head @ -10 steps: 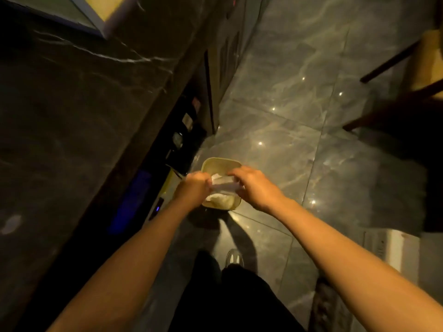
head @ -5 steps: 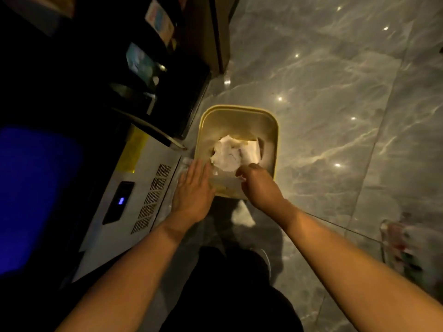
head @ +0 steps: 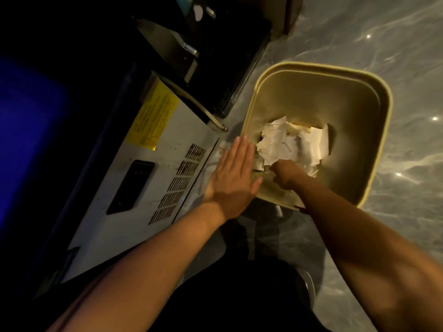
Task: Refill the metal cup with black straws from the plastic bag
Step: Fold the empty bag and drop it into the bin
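A beige plastic bin (head: 381,144) stands on the floor below me, holding crumpled white paper and clear plastic wrapping (head: 290,144). My left hand (head: 232,178) is flat with fingers straight and together, held over the bin's near-left rim with nothing in it. My right hand (head: 286,173) reaches inside the bin, curled into a fist and pressed against the waste. Its fingertips are hidden, so I cannot tell whether it grips any of the wrapping. No metal cup or black straws are in view.
A grey metal appliance (head: 153,183) with vent slots and a yellow label (head: 153,121) sits left of the bin, touching or nearly touching it. Dark cabinetry lies behind it. Glossy marble floor (head: 407,68) spreads to the right. My dark trousers (head: 239,295) fill the bottom.
Both hands held a crumpled white and clear bundle above the bin. Since then the view has dropped closer, the left hand has opened flat, and the right hand has pushed down into the bin.
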Demonstrator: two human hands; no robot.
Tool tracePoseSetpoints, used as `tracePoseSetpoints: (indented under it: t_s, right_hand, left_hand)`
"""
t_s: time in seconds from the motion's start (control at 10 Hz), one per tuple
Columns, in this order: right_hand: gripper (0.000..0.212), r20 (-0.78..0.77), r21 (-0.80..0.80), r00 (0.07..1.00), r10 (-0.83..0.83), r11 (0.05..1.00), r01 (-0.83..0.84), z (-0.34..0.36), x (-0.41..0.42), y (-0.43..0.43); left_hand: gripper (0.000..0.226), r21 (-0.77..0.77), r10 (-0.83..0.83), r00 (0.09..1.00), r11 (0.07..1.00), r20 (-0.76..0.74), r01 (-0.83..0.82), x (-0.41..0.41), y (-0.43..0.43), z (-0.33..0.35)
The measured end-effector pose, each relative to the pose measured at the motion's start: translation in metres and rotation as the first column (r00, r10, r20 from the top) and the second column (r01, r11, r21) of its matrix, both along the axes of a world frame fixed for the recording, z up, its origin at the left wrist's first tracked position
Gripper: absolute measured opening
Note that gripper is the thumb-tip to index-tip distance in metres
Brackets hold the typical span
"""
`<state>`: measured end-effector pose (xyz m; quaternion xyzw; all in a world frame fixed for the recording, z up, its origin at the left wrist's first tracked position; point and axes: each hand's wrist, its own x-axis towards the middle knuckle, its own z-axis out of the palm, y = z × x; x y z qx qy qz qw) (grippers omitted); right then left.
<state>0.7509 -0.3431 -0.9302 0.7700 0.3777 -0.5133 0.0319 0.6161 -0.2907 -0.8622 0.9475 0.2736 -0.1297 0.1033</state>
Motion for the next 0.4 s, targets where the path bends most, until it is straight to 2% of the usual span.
tracePoseSetpoints:
  t_s: [0.1,0.2,0.3,0.4]
  right_hand:
    - [0.046,-0.124,-0.031,0.991,-0.049,0.998,0.046,0.009,-0.002,-0.003]
    - [0.055,-0.181,-0.035,0.981,-0.067,0.997,0.061,0.041,-0.001,-0.015]
    - [0.060,-0.175,0.034,0.982,-0.074,0.996,0.081,0.086,0.000,-0.032]
    - [0.065,-0.055,0.147,0.998,-0.044,0.988,0.052,0.144,0.002,-0.047]
  left_hand:
    - [0.065,0.021,-0.012,0.999,1.000,-0.044,0.013,0.000,0.001,0.004]
    - [0.064,0.014,-0.027,0.997,0.999,-0.074,0.029,0.001,-0.001,0.018]
    - [0.064,-0.021,0.018,0.997,1.000,-0.076,-0.020,0.001,-0.010,0.049]
    - [0.065,-0.148,0.105,0.994,0.983,-0.039,-0.110,0.009,-0.026,0.102]
